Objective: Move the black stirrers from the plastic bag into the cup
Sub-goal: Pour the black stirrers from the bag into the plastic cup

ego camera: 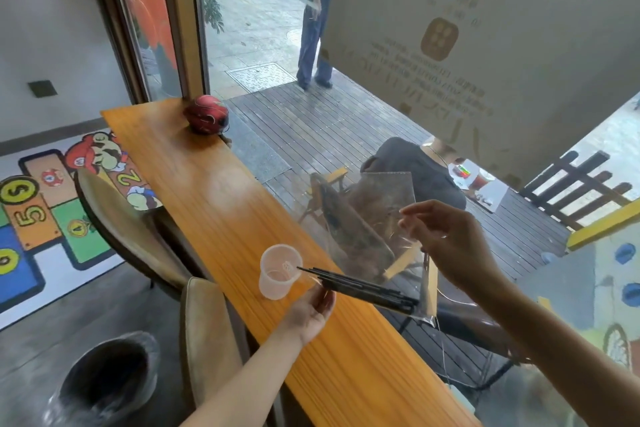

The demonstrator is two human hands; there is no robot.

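Observation:
A clear plastic cup [279,270] stands upright on the orange wooden counter [214,191]. A bundle of black stirrers [360,286] lies nearly level in the air, its tips at the cup's rim and its far ends by the bottom of a clear plastic bag [388,218]. My left hand [313,310] pinches the bundle near the cup. My right hand [450,243] is raised to the right and pinches the bag, which hangs before the window.
A red helmet [206,113] sits at the counter's far end. Two beige chairs [204,333] stand left of the counter, with a bin [104,381] lined with plastic on the floor. The window glass runs along the counter's right edge, with people outside.

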